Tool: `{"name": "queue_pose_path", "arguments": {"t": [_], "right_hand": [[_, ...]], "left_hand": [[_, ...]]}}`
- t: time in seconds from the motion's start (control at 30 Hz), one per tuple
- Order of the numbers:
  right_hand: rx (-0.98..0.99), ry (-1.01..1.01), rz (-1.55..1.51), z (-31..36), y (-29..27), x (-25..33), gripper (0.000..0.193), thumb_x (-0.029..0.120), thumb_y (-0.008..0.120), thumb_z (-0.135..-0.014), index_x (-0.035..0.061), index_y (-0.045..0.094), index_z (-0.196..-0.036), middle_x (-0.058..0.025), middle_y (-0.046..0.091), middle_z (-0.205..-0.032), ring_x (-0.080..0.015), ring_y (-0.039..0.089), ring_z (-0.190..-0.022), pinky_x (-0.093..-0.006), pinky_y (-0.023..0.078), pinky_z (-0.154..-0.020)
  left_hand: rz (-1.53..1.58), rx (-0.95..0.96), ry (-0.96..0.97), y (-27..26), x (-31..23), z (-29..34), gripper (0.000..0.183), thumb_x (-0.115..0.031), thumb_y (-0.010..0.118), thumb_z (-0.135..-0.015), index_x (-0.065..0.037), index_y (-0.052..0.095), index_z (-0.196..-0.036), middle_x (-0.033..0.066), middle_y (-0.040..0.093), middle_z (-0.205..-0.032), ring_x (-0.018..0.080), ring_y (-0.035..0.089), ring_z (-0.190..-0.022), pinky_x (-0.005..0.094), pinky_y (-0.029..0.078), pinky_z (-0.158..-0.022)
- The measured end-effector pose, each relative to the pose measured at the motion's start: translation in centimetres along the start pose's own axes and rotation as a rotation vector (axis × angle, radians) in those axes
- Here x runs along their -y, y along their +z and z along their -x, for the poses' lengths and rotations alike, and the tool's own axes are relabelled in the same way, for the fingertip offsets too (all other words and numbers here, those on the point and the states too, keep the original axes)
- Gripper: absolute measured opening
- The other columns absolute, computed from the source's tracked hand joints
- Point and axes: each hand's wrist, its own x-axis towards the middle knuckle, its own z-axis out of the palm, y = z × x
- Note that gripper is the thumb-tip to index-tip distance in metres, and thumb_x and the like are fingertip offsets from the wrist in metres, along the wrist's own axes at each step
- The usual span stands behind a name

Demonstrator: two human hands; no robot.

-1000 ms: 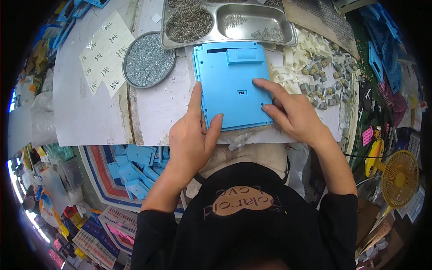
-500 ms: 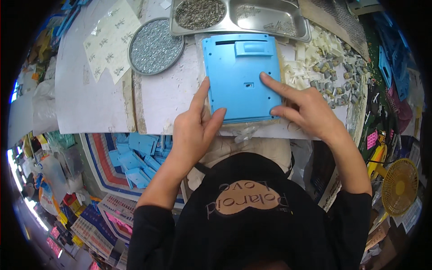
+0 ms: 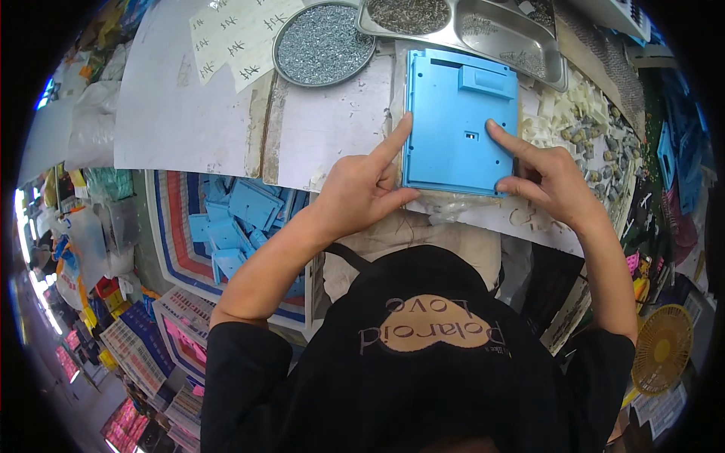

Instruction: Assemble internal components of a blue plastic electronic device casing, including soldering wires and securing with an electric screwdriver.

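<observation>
A blue square plastic housing panel (image 3: 449, 113), with a long slot, a raised rectangle and a small centre window, lies on the table in front of me. Its layered lower edge suggests more than one part in it. My left hand (image 3: 362, 187) rests its straight index finger along the left edge, the thumb stretched out by the lower left corner. On the right, my right hand (image 3: 555, 177) lays its index fingertip on the panel's face and its thumb at the lower right corner, the two spread apart. The right hand's other fingers are partly hidden.
A round tray (image 3: 325, 45) of small silver screws and a steel compartment tray (image 3: 563, 72) stand behind. White plastic pieces (image 3: 563, 113) and grey-yellow small parts (image 3: 604, 155) lie right. Below left, a striped-lined crate (image 3: 170, 249) holds blue panels (image 3: 253, 204). A yellow fan (image 3: 663, 349) stands lower right.
The whole view has shifted, so the table and panel sit further right and slightly higher. My left thumb has slid down to the panel's lower edge. The right hand keeps its place on the panel.
</observation>
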Motion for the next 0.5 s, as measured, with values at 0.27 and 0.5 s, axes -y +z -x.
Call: {"name": "queue_pose_path", "arguments": {"t": [0.27, 0.5], "right_hand": [[0.070, 0.034, 0.031, -0.3, -0.8, 0.6, 0.079, 0.026, 0.084, -0.081, 0.0324, 0.051, -0.153, -0.0108, 0.056, -0.061, -0.0262, 0.054, -0.055, -0.0394, 0.046, -0.061], [0.084, 0.000, 0.460, -0.8, -2.1, 3.8, 0.077, 0.033, 0.087, -0.075, 0.0223, 0.060, -0.146, -0.0109, 0.063, -0.067, -0.0309, 0.063, -0.062, -0.0397, 0.051, -0.064]], "left_hand": [[-0.011, 0.036, -0.031, -0.7, 0.3, -0.1, 0.100, -0.019, 0.087, -0.080, -0.012, 0.032, -0.163, 0.0002, 0.040, -0.054, 0.0142, 0.043, -0.049, 0.0294, 0.038, -0.052], [-0.012, 0.060, 0.174, -5.8, 1.0, -2.0, 0.060, -0.018, 0.082, -0.082, -0.014, 0.066, -0.140, 0.0024, 0.053, -0.063, 0.0134, 0.051, -0.056, 0.0293, 0.044, -0.055]]}}
